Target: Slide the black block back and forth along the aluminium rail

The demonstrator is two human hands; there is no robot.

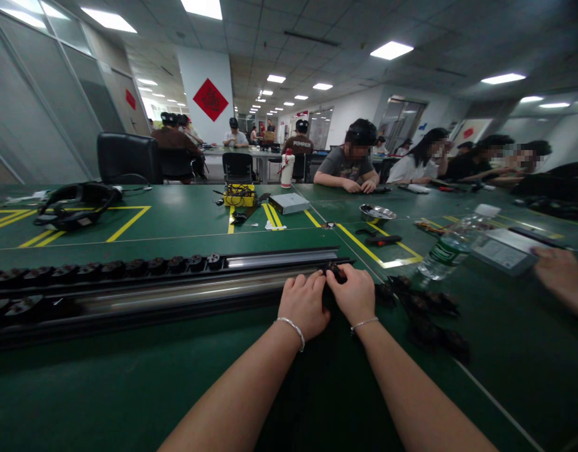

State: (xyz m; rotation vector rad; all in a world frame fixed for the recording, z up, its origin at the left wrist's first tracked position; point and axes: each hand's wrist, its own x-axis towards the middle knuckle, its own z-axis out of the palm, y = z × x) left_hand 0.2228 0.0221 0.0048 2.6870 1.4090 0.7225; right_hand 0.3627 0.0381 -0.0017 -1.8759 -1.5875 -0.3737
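Two long dark rails lie side by side on the green table; the near rail (190, 290) has a shiny channel, and the far rail (279, 258) carries a row of round black parts (157, 265). My left hand (305, 304) rests at the right end of the near rail, fingers bent and closed over it; what they hold is hidden. My right hand (354, 294), beside it, pinches a small black part (335, 271) at the rail's end. More black parts (428, 307) lie in a loose pile right of my right hand.
A water bottle (452, 245) stands to the right, near a grey box (506, 250) and another person's hand (560, 273). Farther back are a metal bowl (377, 213), a yellow box (239, 196), a white box (289, 203) and a black headset (79, 204). People sit across the table.
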